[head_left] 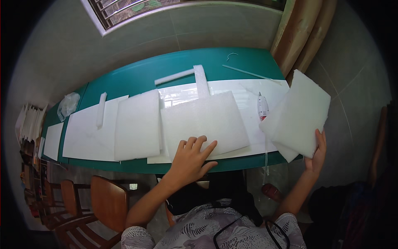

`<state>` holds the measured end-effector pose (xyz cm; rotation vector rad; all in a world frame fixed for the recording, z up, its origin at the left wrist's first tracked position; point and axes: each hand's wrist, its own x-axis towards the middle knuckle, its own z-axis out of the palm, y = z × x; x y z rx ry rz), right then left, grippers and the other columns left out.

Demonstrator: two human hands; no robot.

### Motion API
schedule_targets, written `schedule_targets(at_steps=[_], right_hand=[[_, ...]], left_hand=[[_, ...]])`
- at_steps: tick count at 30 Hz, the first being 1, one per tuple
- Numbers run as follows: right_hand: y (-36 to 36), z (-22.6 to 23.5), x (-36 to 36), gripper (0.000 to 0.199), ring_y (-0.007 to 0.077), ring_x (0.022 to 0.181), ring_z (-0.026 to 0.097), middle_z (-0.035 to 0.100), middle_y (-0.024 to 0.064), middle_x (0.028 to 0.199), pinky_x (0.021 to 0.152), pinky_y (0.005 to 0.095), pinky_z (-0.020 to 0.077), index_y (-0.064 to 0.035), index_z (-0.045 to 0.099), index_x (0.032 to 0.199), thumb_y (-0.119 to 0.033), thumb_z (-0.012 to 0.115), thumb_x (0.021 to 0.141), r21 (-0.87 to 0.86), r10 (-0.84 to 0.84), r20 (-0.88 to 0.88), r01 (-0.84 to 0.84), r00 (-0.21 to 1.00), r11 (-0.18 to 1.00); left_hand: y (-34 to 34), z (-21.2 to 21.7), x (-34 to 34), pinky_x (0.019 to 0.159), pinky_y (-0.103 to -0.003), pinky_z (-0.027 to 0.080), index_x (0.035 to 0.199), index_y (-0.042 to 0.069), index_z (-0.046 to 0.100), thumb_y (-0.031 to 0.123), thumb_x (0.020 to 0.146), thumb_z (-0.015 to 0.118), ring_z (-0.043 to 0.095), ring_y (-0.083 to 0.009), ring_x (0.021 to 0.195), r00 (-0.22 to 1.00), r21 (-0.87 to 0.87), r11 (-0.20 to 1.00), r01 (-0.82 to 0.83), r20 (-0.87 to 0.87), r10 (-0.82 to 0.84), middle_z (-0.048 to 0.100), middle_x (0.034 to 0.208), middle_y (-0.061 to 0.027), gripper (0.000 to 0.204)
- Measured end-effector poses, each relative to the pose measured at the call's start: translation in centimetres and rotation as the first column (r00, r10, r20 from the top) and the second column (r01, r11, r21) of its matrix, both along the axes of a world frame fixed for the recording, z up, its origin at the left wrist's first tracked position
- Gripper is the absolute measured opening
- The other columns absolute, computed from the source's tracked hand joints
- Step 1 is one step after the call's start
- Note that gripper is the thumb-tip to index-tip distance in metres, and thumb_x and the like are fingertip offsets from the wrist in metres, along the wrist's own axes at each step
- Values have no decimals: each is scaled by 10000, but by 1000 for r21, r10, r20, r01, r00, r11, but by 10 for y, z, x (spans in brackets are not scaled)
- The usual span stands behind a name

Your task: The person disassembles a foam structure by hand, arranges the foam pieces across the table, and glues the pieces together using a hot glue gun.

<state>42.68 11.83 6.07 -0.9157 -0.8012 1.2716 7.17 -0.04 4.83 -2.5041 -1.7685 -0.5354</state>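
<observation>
On and around my green table (137, 74): loose items.
I see a white glue gun (263, 107) lying right of centre, a narrow foam strip (100, 109) to my left, a crumpled clear plastic bag (67, 104) at the far left end, a thin rod (251, 74) near the back edge, and wooden chairs (103, 199) below the front edge.

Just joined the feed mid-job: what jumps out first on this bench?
White foam sheets spread along a long green table. The left hand rests flat on the near edge of a square white foam sheet at the centre. The right hand holds a stack of white foam sheets up past the table's right end, beside a white glue gun lying on the table.
</observation>
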Motion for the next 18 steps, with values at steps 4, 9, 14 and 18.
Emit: schedule_targets(at_steps=[4,9,14,18], right_hand=[[3,9,-16,548,243,1167,539,536,156,1281,993,343,433,36,373,1399,-141,562,917,37,60,-42,-59,997,998],[0,-2,-110,588,202,1097,572,558,147,1224,931,320,474,19,331,1416,-120,590,906,-25,454,-50,-455,890,890],[9,-30,-148,658,210,1062,578,546,177,1212,894,308,484,23,259,1435,-143,608,902,-245,663,5,-642,749,727],[8,-37,-174,681,239,1073,568,529,215,1230,916,328,464,51,217,1440,-151,589,906,-238,767,130,-731,628,639]], left_hand=[[76,31,-34,791,-407,480,1182,76,577,288,888,631,603,-319,917,943,-131,991,-31,325,73,612,1048,-163,366],[225,-3,-95,792,-421,542,1303,62,471,371,821,692,632,-352,1009,915,-284,888,-362,74,397,637,1097,-207,613],[282,-6,-71,496,-352,594,1431,-4,188,205,675,787,676,-331,877,826,-600,751,-276,251,504,603,1136,-251,987],[315,-11,-160,719,-473,577,1430,37,261,215,741,747,660,-424,922,889,7,904,-428,183,420,625,1054,-265,861]])
